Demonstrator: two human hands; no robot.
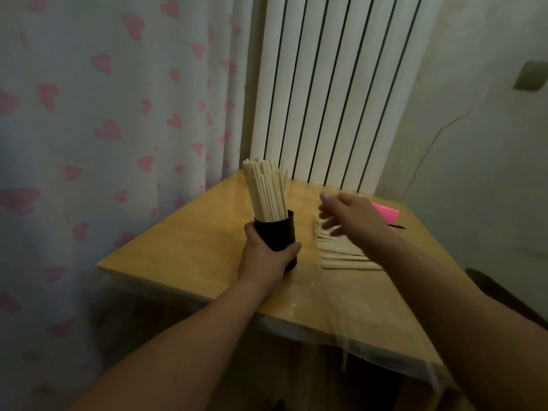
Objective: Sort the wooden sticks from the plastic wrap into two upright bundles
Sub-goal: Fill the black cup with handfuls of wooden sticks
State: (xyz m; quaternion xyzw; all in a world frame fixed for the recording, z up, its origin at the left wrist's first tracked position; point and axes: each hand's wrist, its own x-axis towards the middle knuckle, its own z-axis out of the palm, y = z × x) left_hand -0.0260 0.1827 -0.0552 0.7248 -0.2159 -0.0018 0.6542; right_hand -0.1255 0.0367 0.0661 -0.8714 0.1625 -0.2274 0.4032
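A black cup point(280, 232) stands on the wooden table point(189, 247), packed with an upright bundle of pale wooden sticks point(267, 191). My left hand point(265, 258) grips the cup from the near side. To its right a flat pile of sticks point(341, 252) lies on the table in clear plastic wrap. My right hand point(347, 215) hovers over the far end of that pile, blurred, with fingers spread and loosely bent; I cannot see anything held in it.
A pink pad point(387, 213) and a dark pen point(397, 226) lie at the table's far right. A white radiator point(326, 93) stands behind the table, a heart-print curtain point(103, 129) hangs at left. A clear sheet covers the tabletop and hangs over its near edge.
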